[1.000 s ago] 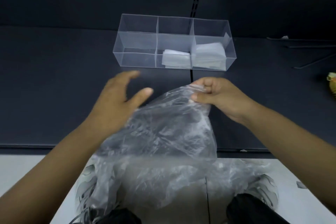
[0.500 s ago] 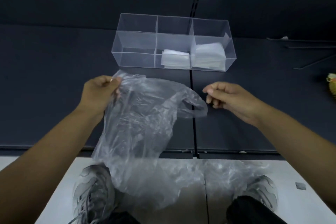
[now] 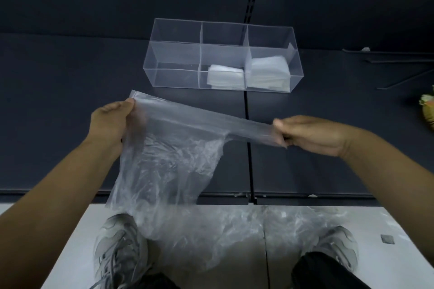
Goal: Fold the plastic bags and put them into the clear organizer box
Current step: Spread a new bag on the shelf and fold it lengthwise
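A clear crumpled plastic bag (image 3: 169,162) hangs in the air in front of me, its top edge stretched taut between both hands. My left hand (image 3: 110,122) pinches the bag's left corner. My right hand (image 3: 310,135) grips a stretched strip of the same bag at the right. Beyond them the clear organizer box (image 3: 173,54) with three compartments stands on the dark table. Its middle compartment holds a folded white bag (image 3: 225,76), its right one a taller folded stack (image 3: 269,73), and the left one holds nothing.
More clear plastic bags (image 3: 246,230) lie on the pale floor between my grey shoes (image 3: 117,248). The dark table's front edge (image 3: 305,197) runs across below my hands. A yellowish object (image 3: 427,108) sits at the table's far right, with thin dark rods (image 3: 399,77) behind it.
My right hand has taken hold of the bag's right handle and pulled it out to the right. The bag's top edge is now stretched taut; my left hand kept its grip.
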Demonstrator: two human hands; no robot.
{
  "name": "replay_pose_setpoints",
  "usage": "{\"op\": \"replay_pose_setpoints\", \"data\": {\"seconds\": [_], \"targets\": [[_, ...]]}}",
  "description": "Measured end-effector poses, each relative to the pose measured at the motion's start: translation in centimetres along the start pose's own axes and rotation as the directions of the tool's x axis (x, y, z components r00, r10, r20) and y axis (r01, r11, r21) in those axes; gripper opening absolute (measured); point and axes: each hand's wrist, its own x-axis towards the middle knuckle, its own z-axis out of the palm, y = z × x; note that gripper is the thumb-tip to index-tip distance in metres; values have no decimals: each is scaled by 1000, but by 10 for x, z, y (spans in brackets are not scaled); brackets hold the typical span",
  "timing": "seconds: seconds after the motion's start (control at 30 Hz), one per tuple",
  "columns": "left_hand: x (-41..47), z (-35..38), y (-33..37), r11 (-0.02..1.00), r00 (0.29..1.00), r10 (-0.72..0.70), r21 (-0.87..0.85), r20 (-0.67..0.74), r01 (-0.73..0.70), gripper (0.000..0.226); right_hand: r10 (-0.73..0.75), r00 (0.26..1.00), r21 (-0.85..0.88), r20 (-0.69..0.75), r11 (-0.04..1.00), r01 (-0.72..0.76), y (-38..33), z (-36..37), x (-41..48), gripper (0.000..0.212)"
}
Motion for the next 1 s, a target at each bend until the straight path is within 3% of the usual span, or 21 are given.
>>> {"op": "replay_pose_setpoints", "data": {"seconds": [0.07, 0.17, 0.23, 0.33, 0.4, 0.47, 0.53, 0.6, 0.7, 0.77, 0.9, 1.0], "targets": [[0, 2, 1, 1000, 1000, -19, -2, 9, 19, 12, 43, 994, 125, -97, 992, -31, 1, -9, -3, 43], [-2, 9, 2, 999, 999, -20, 32, 29, 19, 15, 62, 946, 188, -320, 982, 0, 0, -14, 6, 24], [1, 13, 6, 999, 999, -33, 36, 30, 32, 16, 24, 864, 144, -503, 988, 57, 0, -20, 14, 9], [6, 19, 10, 998, 997, -55, 12, 48, 55, 17, -24, 696, 122, -717, 980, 158, -5, -31, 21, 12], [7, 24, 11, 997, 995, -75, -26, 69, 77, 20, -55, 593, 108, -803, 966, 236, -5, -34, 22, 13], [4, 23, 12, 986, 989, -100, -119, 112, 113, 19, -73, 534, 82, -842, 962, 260, -4, -30, 19, 10], [-2, 13, 11, 962, 976, -121, -222, 181, 160, 18, -60, 581, 88, -812, 971, 222, 2, -15, 9, 11], [-12, -4, 6, 949, 964, -136, -248, 229, 193, 29, -17, 693, 121, -721, 981, 150, 11, 9, -8, 29], [-35, -31, -10, 962, 959, -177, -167, 220, 216, 36, 111, 825, 162, -555, 987, -24, 25, 50, -39, 49], [-56, -44, -22, 966, 951, -227, -74, 211, 247, 31, 192, 864, 154, -465, 979, -135, 30, 72, -56, 53], [-100, -55, -38, 950, 913, -313, 82, 262, 302, 38, 239, 897, 222, -373, 961, -164, 32, 95, -69, 43], [-115, -55, -44, 917, 848, -397, 122, 351, 379, 49, 182, 890, 198, -419, 974, -106, 32, 102, -65, 12]]}}
